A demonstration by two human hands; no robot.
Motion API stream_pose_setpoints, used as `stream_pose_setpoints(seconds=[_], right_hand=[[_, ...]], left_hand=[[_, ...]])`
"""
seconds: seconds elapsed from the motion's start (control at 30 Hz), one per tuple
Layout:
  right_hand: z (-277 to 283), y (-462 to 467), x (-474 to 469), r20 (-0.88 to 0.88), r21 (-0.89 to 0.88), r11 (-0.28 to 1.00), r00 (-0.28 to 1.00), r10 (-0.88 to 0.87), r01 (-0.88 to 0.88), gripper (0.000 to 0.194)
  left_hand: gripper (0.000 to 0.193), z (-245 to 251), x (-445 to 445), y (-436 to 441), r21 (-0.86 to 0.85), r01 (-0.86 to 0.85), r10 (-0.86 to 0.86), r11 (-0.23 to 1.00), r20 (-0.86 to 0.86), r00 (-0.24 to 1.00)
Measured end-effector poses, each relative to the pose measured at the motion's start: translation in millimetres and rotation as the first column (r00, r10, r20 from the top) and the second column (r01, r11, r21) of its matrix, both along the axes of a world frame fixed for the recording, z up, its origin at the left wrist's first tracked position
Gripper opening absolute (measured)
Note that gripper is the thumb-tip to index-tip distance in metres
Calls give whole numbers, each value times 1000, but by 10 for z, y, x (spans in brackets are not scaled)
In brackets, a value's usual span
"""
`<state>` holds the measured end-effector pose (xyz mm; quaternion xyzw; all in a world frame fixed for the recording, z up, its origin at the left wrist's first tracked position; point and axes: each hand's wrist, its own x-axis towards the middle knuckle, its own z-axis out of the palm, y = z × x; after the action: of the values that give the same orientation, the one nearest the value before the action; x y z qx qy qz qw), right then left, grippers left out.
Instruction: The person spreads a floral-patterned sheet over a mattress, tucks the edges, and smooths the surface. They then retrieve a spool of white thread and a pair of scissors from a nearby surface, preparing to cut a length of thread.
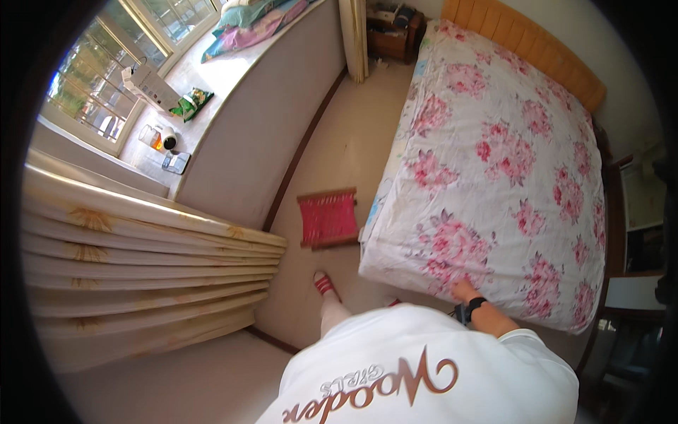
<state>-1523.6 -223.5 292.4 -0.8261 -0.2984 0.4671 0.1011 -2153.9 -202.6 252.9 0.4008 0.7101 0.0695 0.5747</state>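
Observation:
My right hand (pixel 464 291), with a black band and a small dark device at the wrist, is at the near edge of a bed. It touches or is just above the white bedspread with pink flowers (pixel 508 196); its fingers are too small and blurred to tell whether they grip the cloth. My left hand is out of view. Before me, between the bed and the window wall, a low folding stool with a red woven seat (pixel 328 217) and wooden bars stands on the floor (pixel 339 138). One red striped shoe (pixel 324 283) shows below it.
A marble windowsill (pixel 212 90) holds a white box (pixel 151 87), a green packet (pixel 193 103), a glass (pixel 151 137), a white camera (pixel 168 139), a phone (pixel 176 162) and folded cloths (pixel 254 29). Cream curtains (pixel 148 259) hang at left. A wooden nightstand (pixel 389 42) stands by the headboard (pixel 529 47).

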Motion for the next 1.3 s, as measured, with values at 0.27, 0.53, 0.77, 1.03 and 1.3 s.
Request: stream_pose_setpoints(seconds=[0.27, 0.53, 0.77, 1.03, 1.3], right_hand=[[417, 441, -1085, -260, -27, 974, 939, -224, 225, 19], [478, 1056, -1573, -173, 23, 995, 980, 103, -101, 20], [414, 1671, -1273, -162, 103, 995, 986, 27, -10, 19], [614, 2484, -1031, -245, 413, 895, 967, -72, 171, 24], [1482, 3546, -1389, -371, 393, 859, 911, -180, 329, 26]], left_hand=[[25, 39, -871, 1849, -57, 16, -4, 998, 200, 980], [24, 848, -223, 3698, 250, -32, -5, 968, 145, 989], [26, 1830, 872, 4941, 495, -47, -132, 867, 320, 938], [18, 2908, 646, 6351, 883, -295, 112, 365, 273, 955], [49, 3342, 26, 7610, 835, 31, 542, 549, -384, 748]])
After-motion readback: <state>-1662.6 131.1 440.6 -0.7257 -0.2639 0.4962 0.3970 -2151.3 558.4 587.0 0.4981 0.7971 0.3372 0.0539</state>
